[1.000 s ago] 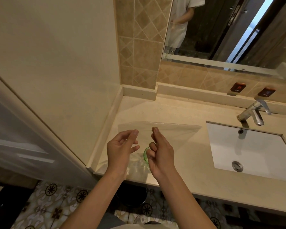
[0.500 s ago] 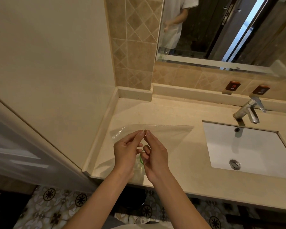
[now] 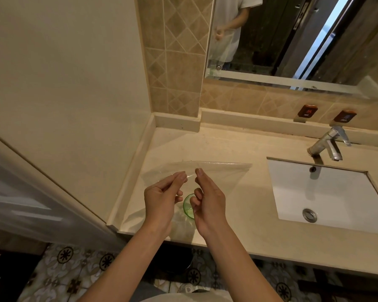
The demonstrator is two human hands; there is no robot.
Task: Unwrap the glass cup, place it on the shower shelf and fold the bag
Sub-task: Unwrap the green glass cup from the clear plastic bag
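Note:
A clear plastic bag (image 3: 223,173) hangs over the left part of the beige vanity counter (image 3: 227,147), its top edge held up. My left hand (image 3: 162,199) pinches the bag's upper edge between thumb and fingertips. Just right of it, my right hand (image 3: 207,199) grips the same edge. Between my palms, low inside the bag, I see the green rim of the glass cup (image 3: 189,205); most of the cup is hidden by my hands.
A white sink (image 3: 327,192) with a chrome tap (image 3: 327,142) sits to the right. A mirror (image 3: 292,40) hangs above a glass shelf (image 3: 271,80). A cream wall closes off the left. Patterned floor tiles and a dark bin lie below the counter edge.
My fingertips met at the bag's top edge, took hold of it, and now draw slightly apart. The view has shifted a little to the left.

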